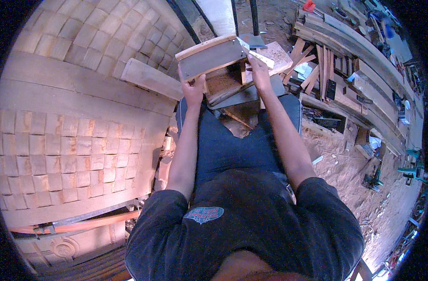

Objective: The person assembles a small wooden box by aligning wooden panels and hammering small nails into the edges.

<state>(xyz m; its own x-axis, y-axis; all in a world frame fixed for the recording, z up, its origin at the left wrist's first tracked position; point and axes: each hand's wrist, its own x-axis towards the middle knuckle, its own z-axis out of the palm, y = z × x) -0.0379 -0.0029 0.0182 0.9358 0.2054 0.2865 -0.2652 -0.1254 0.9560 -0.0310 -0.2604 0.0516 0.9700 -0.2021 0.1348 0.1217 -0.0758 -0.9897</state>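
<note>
Above my knees I hold a small wooden box (225, 85) with an open side toward me. A dark grey panel (213, 58) with light wooden edging slopes across its upper side. My left hand (194, 92) is closed on the box's left edge, thumb up against the lower rim of the panel. On the other side, my right hand (259, 74) grips the right end near the panel's corner. Some of its fingers are hidden behind the box. Beneath the box lies a grey flat board (242, 99), partly covered.
At my left stands a large wooden panel (82, 161) with a woven block pattern. A loose plank (150, 78) lies beside it. Behind the box is a pale speckled block (277, 55). Stacked boards (350, 51) and scraps fill the right, with a green-handled tool (413, 172) on the floor.
</note>
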